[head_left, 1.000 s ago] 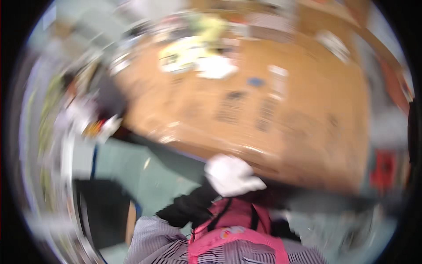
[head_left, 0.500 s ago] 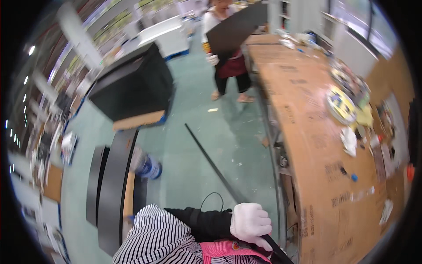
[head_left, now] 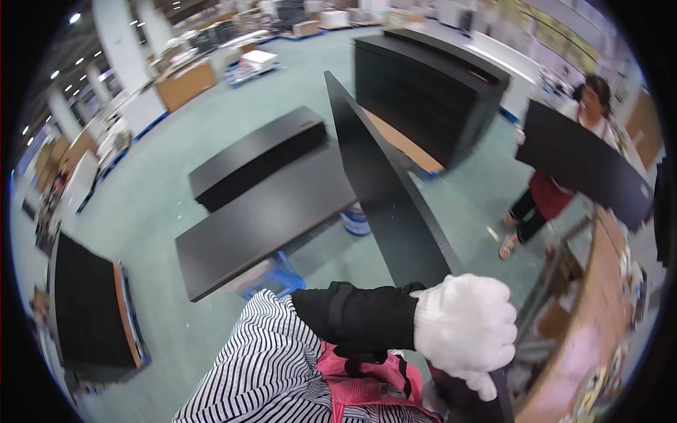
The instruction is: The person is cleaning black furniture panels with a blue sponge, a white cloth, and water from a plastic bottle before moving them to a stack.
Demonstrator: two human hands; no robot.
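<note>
My left hand point(head_left: 465, 328), in a white knit glove and black oversleeve, reaches across to the right. Its fingers are closed over the edge of a long dark panel point(head_left: 391, 194). The panel stands on edge, stretching from near my body forward over the floor. Beyond it on the left, a wide dark board point(head_left: 264, 218) lies flat on low supports, with further dark boards point(head_left: 261, 151) stacked at its far side. My right hand cannot be made out.
A tall stack of black boards point(head_left: 423, 92) stands ahead on a pallet, another black stack point(head_left: 92, 310) at the left. On the right, a person point(head_left: 546, 201) carries a dark panel point(head_left: 585, 158) beside the brown-covered workbench point(head_left: 585, 310). A blue plastic stool point(head_left: 278, 275) and blue-white bucket point(head_left: 356, 220) sit under the flat board.
My view has swung left, so the bench and the person now appear farther right. The panel in my left hand has turned from edge-on to showing its broad face.
</note>
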